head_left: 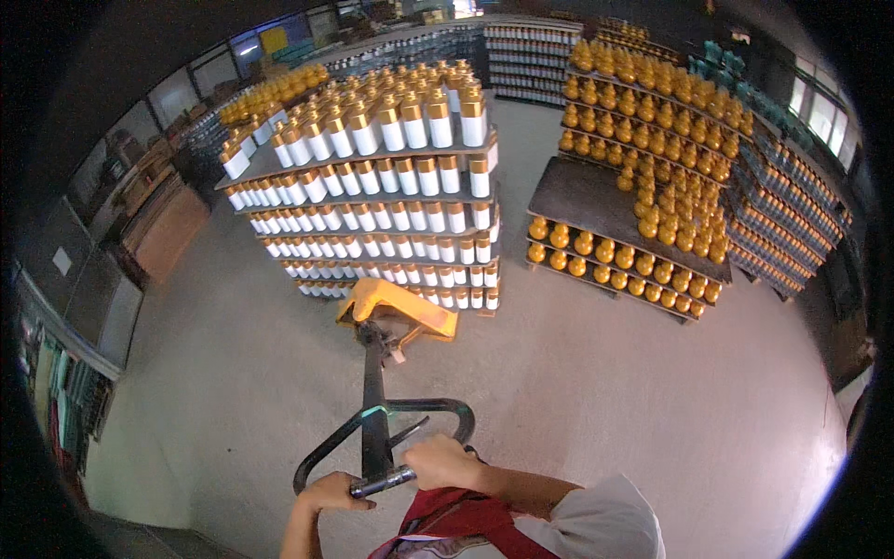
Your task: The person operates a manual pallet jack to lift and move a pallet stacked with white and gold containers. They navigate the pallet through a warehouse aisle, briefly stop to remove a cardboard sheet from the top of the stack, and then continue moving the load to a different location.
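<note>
Both of my hands are on the black loop handle [374,443] of a pallet jack. Fingers of my left hand [333,491] wrap the handle's near left corner, and my right hand [440,463] closes round the near bar's right part. A dark shaft rises from the handle to the jack's yellow body [402,303]. That body stands against the near side of a tall stack of white bottles [372,191] with gold tops, layered on dark boards. The jack's forks are hidden, apparently beneath this stack.
To the right stands a partly filled stack of gold gourd-shaped bottles [643,168], with dark bottles [782,214] beyond. More layered stacks [531,61] line the back. Brown boards [168,228] lean at the left wall. Grey concrete floor [596,401] lies between.
</note>
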Demonstrator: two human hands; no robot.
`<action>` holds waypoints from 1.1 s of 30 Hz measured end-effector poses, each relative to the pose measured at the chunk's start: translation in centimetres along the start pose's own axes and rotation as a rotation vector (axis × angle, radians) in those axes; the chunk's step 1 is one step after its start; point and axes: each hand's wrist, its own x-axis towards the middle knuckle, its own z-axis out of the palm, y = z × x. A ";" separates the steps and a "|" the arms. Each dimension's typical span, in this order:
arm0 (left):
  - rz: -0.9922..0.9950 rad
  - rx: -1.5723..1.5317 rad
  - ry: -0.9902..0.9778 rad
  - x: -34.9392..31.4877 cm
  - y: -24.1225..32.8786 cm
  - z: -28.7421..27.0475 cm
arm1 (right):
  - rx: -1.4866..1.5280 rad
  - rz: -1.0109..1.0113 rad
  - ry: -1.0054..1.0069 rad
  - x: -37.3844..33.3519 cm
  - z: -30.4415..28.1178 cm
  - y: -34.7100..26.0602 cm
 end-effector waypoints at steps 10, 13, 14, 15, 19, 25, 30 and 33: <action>-0.056 -0.002 -0.050 -1.2 0.3 2.1 | 0.043 0.079 -0.203 -0.6 1.8 -1.0; -0.026 -0.001 -0.059 -0.9 -0.8 3.2 | 0.016 0.108 -0.247 -0.8 1.5 -1.8; -0.031 -0.007 -0.061 -1.0 -0.5 3.5 | 0.014 0.129 -0.273 -1.0 1.4 -2.2; -0.037 -0.011 -0.063 -1.2 -0.1 3.8 | 0.003 0.134 -0.274 -1.0 2.0 -2.2; -0.049 -0.021 -0.073 -2.2 -1.8 7.0 | 0.017 0.157 -0.295 -2.2 6.6 -3.4; -0.111 -0.044 -0.046 -1.6 -2.6 13.4 | 0.081 0.073 -0.261 -5.4 10.5 -3.8; -0.216 -0.025 -0.088 1.3 -2.0 21.1 | 0.122 0.027 -0.410 -8.9 18.2 -0.6; -0.224 0.006 -0.056 3.7 -1.7 24.3 | 0.089 0.030 -0.448 -10.6 16.8 0.5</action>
